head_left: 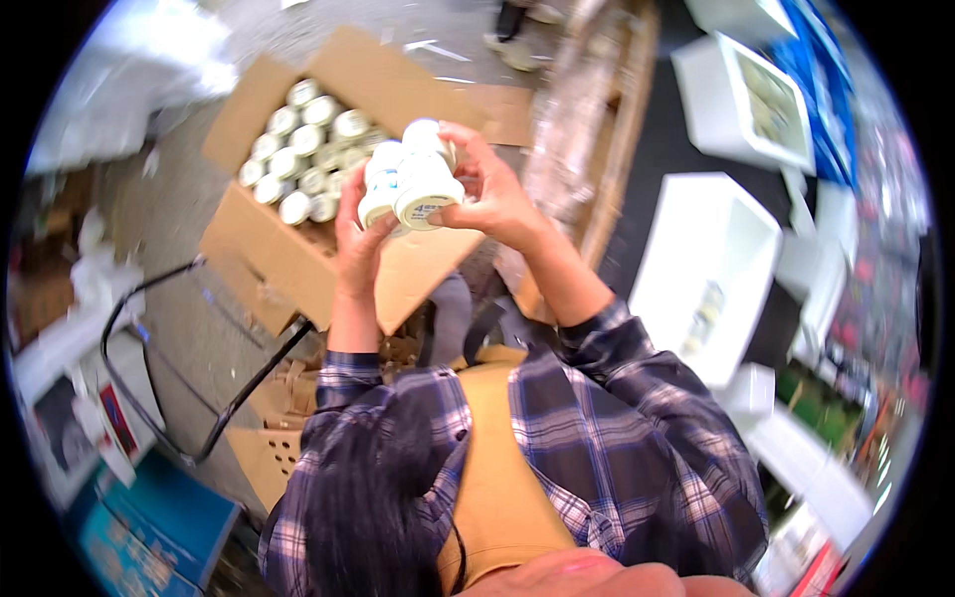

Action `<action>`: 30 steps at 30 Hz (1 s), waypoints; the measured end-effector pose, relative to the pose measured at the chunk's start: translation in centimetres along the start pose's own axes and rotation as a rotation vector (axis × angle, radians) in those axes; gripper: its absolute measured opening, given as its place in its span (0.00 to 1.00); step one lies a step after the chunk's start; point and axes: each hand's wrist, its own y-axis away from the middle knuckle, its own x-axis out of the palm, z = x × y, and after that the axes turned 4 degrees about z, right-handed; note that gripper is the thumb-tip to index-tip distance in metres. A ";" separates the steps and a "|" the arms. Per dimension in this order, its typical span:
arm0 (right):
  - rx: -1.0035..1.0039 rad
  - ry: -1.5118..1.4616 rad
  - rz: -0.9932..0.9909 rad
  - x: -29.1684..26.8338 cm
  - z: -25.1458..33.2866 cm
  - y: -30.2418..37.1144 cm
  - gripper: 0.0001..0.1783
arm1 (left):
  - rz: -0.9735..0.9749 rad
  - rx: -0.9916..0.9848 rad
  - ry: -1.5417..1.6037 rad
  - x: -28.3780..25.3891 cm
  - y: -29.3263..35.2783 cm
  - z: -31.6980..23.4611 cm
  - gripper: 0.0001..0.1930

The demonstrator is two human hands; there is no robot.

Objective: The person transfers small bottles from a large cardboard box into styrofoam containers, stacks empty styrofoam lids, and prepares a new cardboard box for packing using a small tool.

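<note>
Several white bottles (428,189) are bunched between my two hands, held up over the near right side of an open cardboard box (383,80). My left hand (356,239) grips the bunch from the left, thumb underneath. From the right, my right hand (497,199) wraps its fingers and thumb round the nearer bottle, whose printed round end faces me. Behind them, the box holds many more white-capped bottles (288,164) standing in rows. Part of those rows is hidden by the bottles in my hands.
On the right, a long white bin (652,264) with a bottle inside stands on a black surface (627,219). Another white bin (701,104) is beyond it. A wooden pallet (622,129) runs alongside. A black bent tube (224,423) and a teal box (149,532) are at the lower left.
</note>
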 end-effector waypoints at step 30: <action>-0.035 0.725 -0.196 -14.6 14.3 15.8 0.19 | 0.258 0.238 -0.461 17.7 -3.2 4.5 0.24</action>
